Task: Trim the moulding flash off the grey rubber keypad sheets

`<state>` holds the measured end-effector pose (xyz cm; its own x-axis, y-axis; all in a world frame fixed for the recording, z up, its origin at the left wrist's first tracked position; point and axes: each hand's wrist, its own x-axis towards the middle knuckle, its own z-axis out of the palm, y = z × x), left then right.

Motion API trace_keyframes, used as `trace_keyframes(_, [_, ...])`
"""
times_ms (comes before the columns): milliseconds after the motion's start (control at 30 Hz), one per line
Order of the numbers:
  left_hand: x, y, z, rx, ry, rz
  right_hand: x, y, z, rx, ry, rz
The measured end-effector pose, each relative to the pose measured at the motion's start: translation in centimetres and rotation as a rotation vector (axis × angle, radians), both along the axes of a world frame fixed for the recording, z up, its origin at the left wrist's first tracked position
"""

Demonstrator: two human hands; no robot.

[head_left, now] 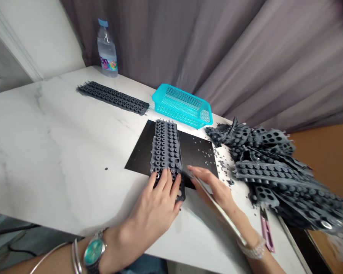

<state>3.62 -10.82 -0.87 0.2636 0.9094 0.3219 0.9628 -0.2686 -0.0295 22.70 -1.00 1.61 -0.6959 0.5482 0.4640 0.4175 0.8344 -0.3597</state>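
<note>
A dark grey rubber strip (167,142) with rows of round studs and holes lies lengthwise on a black mat (138,152). My left hand (160,198) holds its near end, fingers bent over the top and thumb at the near right edge; part of that end is hidden under the fingers. To the right of the strip, my right hand (217,190) is closed around long, slim silver tweezers (221,213). Their tip points toward the strip's right edge and is blurred, so I cannot tell whether it touches.
A turquoise basket (204,123) stands behind the mat, another studded strip (114,97) to its left. A water bottle (107,53) is at the back. On the right are heaped rubber sheets (274,171), scattered small grey discs (223,165) and pink thread snips (265,230).
</note>
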Motion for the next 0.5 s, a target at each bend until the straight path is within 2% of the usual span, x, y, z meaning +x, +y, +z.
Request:
trace_keyframes(67, [-0.1,0.1,0.0,0.005,-0.005,-0.005,-0.1,-0.4,0.3,-0.011,-0.021,0.164])
trace_keyframes(133, [-0.1,0.1,0.1,0.006,-0.007,-0.008,-0.2,-0.6,0.2,-0.005,-0.041,0.226])
trace_keyframes(333, [-0.2,0.1,-0.1,0.022,-0.008,-0.020,-0.3,-0.4,-0.7,0.055,-0.068,0.250])
trace_keyframes(500, [-0.1,0.1,0.0,0.006,-0.023,-0.007,-0.5,-0.5,-0.7,0.122,-0.121,0.253])
